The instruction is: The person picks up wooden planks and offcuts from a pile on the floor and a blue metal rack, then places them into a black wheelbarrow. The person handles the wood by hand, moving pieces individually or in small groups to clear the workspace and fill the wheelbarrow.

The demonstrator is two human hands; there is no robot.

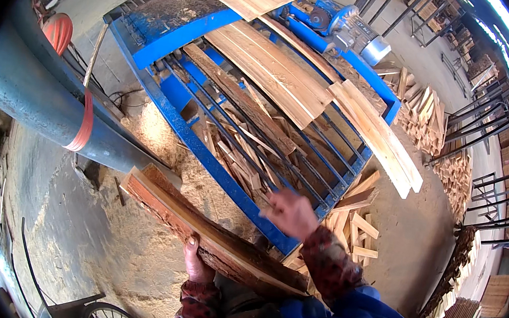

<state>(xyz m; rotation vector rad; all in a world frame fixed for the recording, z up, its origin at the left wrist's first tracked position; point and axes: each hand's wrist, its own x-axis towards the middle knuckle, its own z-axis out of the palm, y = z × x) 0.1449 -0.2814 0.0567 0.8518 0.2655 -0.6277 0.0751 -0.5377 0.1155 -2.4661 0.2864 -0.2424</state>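
Item: your left hand (pixel 197 265) is closed on a bundle of rough bark-edged wood slabs (pixel 209 235), beside the blue steel roller frame (pixel 205 154). Your right hand (pixel 289 213) is open, empty, at its near rail. Pale sawn planks (pixel 276 68) on that frame remain uncollected.

The left hand (pixel 196 263) is low and close to the body, fingers curled up in a tight grip. The right hand (pixel 289 213) reaches forward, arm bent, palm down, fingers loose and holding nothing.
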